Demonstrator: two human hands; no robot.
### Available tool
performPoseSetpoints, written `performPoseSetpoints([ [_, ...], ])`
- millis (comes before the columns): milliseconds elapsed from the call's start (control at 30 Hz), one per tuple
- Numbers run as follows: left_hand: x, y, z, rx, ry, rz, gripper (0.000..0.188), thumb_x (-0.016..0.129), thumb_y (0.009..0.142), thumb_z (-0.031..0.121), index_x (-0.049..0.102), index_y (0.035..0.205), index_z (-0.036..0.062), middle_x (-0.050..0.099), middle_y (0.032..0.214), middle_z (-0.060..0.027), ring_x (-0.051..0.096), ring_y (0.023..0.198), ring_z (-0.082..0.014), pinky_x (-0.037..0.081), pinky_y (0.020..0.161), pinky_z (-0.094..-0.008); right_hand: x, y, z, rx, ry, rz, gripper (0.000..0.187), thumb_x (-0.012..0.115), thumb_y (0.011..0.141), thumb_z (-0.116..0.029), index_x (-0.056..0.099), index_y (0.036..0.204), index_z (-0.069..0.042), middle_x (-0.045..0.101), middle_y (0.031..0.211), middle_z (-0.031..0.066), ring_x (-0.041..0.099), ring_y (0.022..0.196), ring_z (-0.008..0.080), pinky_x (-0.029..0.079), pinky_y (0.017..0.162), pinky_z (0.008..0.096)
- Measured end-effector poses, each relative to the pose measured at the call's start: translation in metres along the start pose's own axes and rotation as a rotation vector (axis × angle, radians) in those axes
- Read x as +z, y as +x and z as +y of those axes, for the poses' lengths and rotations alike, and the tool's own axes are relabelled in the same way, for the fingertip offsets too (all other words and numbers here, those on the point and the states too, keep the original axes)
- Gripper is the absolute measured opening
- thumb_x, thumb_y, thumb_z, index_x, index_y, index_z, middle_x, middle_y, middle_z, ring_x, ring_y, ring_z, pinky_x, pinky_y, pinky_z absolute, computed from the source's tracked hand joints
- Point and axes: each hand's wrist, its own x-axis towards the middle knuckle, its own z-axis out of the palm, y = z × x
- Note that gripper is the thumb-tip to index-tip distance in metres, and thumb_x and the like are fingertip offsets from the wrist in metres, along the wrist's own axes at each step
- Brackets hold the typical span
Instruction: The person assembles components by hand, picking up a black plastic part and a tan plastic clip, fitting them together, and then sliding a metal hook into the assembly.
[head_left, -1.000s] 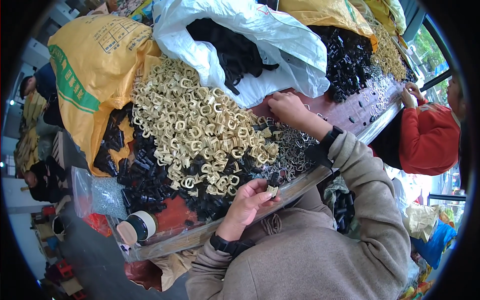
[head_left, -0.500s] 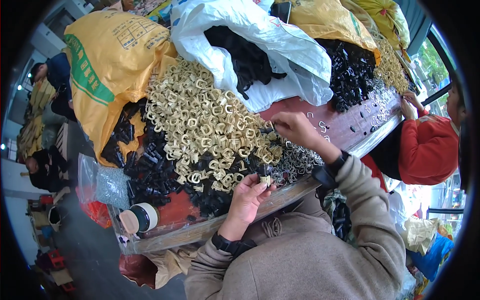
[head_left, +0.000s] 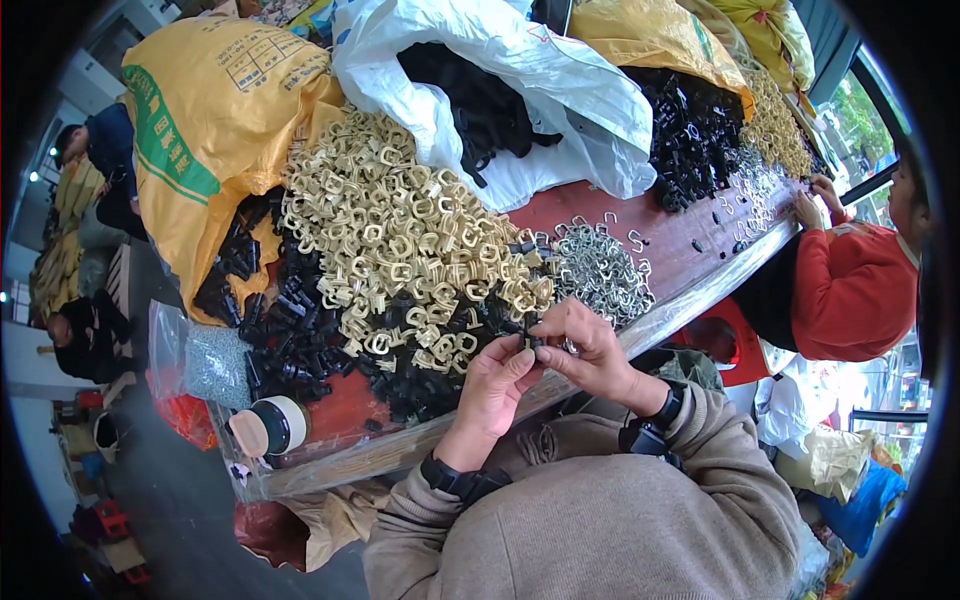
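Observation:
My left hand [head_left: 492, 388] and my right hand [head_left: 592, 352] meet over the table's near edge. Between their pinched fingertips is a small black plastic piece [head_left: 530, 334], partly hidden by the fingers. A bit of shiny metal [head_left: 571, 347] shows at my right fingers. Just beyond the hands lies a big heap of cream plastic buckles [head_left: 400, 230]. To its right is a pile of silver metal hooks [head_left: 597, 268]. Black plastic pieces [head_left: 290, 325] are spread at the left and under the heap's near side.
A yellow woven sack [head_left: 225, 110] and a white sack [head_left: 600, 120] with black parts stand behind. A round jar [head_left: 280, 425] and a bag of clear beads [head_left: 217, 367] sit at the left corner. A person in red [head_left: 858, 290] works on the right.
My right hand has come back from the heap's right side to my left fingertips. The cream piece earlier in my left fingers is no longer visible; a black piece shows between both hands.

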Motion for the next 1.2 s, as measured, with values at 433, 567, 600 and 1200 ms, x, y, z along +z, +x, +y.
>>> performPoseSetpoints([
  [433, 0.003, 0.002, 0.009, -0.067, 0.259, -0.049, 0.023, 0.050, 0.085, 0.014, 0.051, 0.102, -0.0021, 0.057, 0.088, -0.0066, 0.056, 0.075, -0.0119, 0.047, 0.068, -0.0248, -0.007, 0.000, 0.016, -0.251, -0.204, -0.019, 0.025, 0.066, 0.069, -0.016, 0.058, 0.089, -0.004, 0.047, 0.084, 0.0083, 0.048, 0.073, 0.0227, 0.041, 0.062, 0.0310],
  [567, -0.003, 0.003, 0.013, 0.061, 0.235, 0.034, 0.018, 0.044, 0.085, 0.014, 0.050, 0.091, -0.0022, 0.054, 0.080, -0.0083, 0.051, 0.064, -0.0138, 0.044, 0.055, -0.0261, -0.025, 0.047, 0.047, -0.315, -0.256, -0.064, 0.018, 0.060, 0.074, -0.017, 0.054, 0.084, -0.004, 0.047, 0.082, 0.0109, 0.049, 0.074, 0.0268, 0.041, 0.062, 0.0354],
  [600, -0.006, 0.000, 0.017, 0.084, 0.246, 0.006, 0.018, 0.043, 0.085, 0.014, 0.050, 0.089, -0.0019, 0.054, 0.079, -0.0082, 0.051, 0.062, -0.0138, 0.043, 0.053, -0.0254, -0.026, 0.071, 0.059, -0.331, -0.327, -0.046, 0.015, 0.057, 0.073, -0.017, 0.050, 0.077, -0.004, 0.047, 0.080, 0.0114, 0.048, 0.074, 0.0286, 0.039, 0.064, 0.0373],
  [1200, -0.052, -0.004, 0.015, 0.000, 0.304, 0.069, 0.050, 0.054, 0.082, 0.013, 0.031, 0.125, 0.0047, 0.045, 0.075, -0.0019, 0.045, 0.065, -0.0157, 0.039, 0.059, -0.0308, -0.026, 0.170, 0.200, -0.052, -1.207, 0.105, 0.022, 0.051, 0.068, -0.020, 0.056, 0.084, -0.005, 0.057, 0.082, 0.0092, 0.054, 0.076, 0.0231, 0.037, 0.067, 0.0407],
])
